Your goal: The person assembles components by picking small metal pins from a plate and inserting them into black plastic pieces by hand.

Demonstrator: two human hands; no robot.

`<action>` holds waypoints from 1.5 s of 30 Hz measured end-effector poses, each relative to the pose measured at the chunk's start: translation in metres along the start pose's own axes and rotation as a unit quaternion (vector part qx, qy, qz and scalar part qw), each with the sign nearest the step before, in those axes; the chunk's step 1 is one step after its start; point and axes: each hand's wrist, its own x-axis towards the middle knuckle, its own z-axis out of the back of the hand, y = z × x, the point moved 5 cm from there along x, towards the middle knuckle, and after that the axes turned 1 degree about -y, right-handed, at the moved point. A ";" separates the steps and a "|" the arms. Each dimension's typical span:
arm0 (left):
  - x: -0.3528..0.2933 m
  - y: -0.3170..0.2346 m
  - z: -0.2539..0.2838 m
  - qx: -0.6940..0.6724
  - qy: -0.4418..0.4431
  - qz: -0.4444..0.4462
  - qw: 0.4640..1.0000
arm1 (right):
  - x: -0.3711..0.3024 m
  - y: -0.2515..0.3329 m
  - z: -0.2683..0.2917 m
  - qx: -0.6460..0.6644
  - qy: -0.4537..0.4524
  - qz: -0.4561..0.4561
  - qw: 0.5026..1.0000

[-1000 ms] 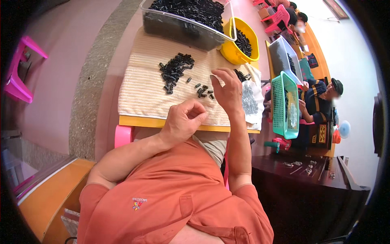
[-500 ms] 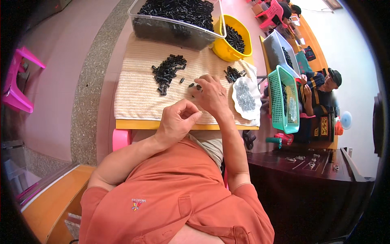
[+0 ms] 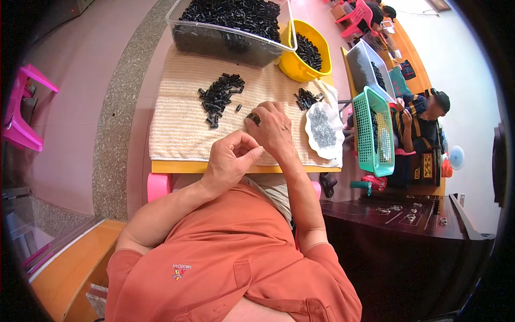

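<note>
At table centre on striped cloth: right hand pinching small black part, left hand fingertips pressed together at 7 o'clock of it, black parts pile at 10 o'clock, nearer right hand.

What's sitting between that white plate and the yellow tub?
In the head view, a small heap of black parts lies on the striped cloth between the white plate and the yellow tub.
</note>
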 end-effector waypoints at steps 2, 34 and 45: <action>0.001 0.001 0.001 0.000 -0.002 -0.006 1.000 | -0.002 0.000 0.003 0.038 -0.062 0.042 0.996; 0.012 0.013 0.007 -0.244 0.051 0.171 0.953 | -0.059 0.005 0.041 0.390 -0.064 0.109 0.912; 0.011 0.013 0.005 -0.227 0.098 0.200 0.948 | -0.065 0.009 0.050 0.411 -0.082 0.138 0.897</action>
